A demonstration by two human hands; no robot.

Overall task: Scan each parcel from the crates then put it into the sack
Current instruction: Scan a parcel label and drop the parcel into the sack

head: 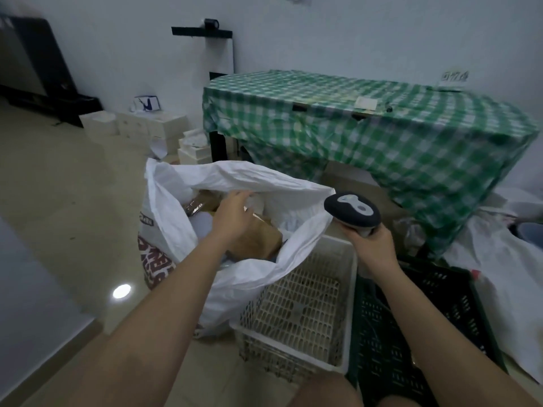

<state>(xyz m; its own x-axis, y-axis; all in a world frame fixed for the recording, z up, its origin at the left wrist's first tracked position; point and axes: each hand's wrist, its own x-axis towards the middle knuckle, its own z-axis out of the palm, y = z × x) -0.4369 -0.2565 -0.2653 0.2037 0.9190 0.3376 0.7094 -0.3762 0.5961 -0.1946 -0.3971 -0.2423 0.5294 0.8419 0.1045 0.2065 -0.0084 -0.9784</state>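
A white woven sack (pixel 293 189) stands open on the floor, with several brown and pale parcels inside. My left hand (pixel 232 214) reaches into its mouth, fingers curled over a brown paper parcel (pixel 261 236); whether it grips the parcel is unclear. My right hand (pixel 374 243) holds a dark handheld scanner (pixel 351 212) above the crates, to the right of the sack. A white perforated crate (pixel 351 289) sits below the sack's rim and shows no parcels. Beside it on the right is a dark green crate (pixel 458 292).
A table under a green checked cloth (pixel 382 136) stands behind the crates. White boxes (pixel 147 127) are stacked along the far wall. More white sacking (pixel 505 259) lies at the right. Beige tiled floor (pixel 58 201) extends to the left.
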